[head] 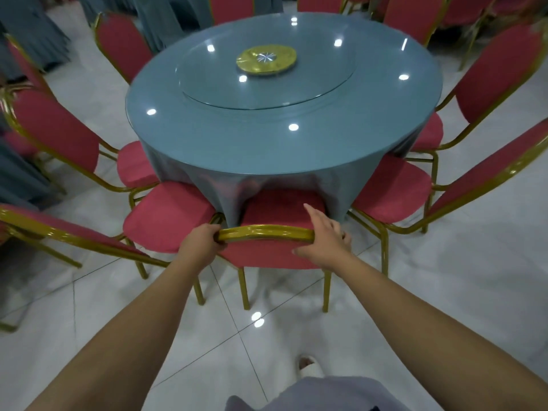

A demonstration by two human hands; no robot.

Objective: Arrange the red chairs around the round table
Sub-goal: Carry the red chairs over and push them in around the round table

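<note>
A round table (385, 93) with a blue-grey cloth and a glass turntable stands ahead of me. Red chairs with gold frames ring it. The nearest red chair (267, 253) is directly in front of me, its seat tucked under the table's edge. My left hand (201, 238) grips the left end of its gold top rail. My right hand (326, 235) lies over the right end of that rail, fingers stretched forward over the top and thumb against the red backrest.
A neighbouring chair on the left (169, 215) and one on the right (394, 188) stand close beside the held chair. More chairs (56, 129) and draped tables (26, 28) fill the surroundings. White tiled floor (207, 336) lies under my sandalled foot (310, 367).
</note>
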